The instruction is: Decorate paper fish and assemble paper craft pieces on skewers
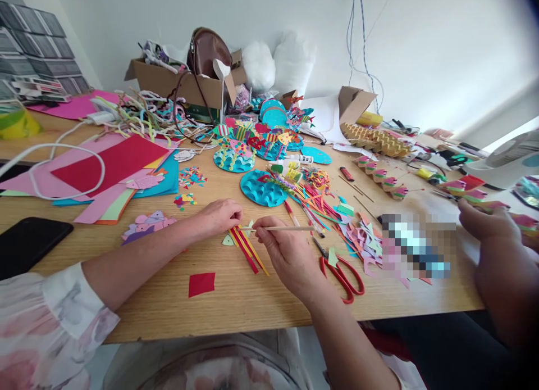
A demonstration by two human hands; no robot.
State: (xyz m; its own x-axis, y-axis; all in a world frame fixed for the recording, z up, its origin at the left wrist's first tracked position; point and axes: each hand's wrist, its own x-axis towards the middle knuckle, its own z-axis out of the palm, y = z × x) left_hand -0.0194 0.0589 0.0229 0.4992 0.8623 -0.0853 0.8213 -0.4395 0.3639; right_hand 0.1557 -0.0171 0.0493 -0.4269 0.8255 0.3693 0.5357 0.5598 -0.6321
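Note:
My left hand (pixel 225 214) is closed, its fingers pressed together at the upper ends of narrow red and yellow paper strips (pixel 246 249) lying on the table. Between the thumb and fingers of my right hand (pixel 288 258) is a thin pale wooden stick (pixel 290 228), held nearly level, its left end close above the strips. Beside the strips lies a small pale green paper fish piece (pixel 228 240). A red paper rectangle (pixel 202 284) rests nearer the table's front edge. Red-handled scissors (pixel 348 277) lie open to the right of my right hand.
A blue wavy-topped disc (pixel 263 189) and decorated paper fish pieces (pixel 236 145) stand behind my hands. Coloured paper sheets (pixel 112 165) and a black phone (pixel 36 244) lie left. Paper scraps (pixel 364 235) lie right, near another person's hand (pixel 490 232).

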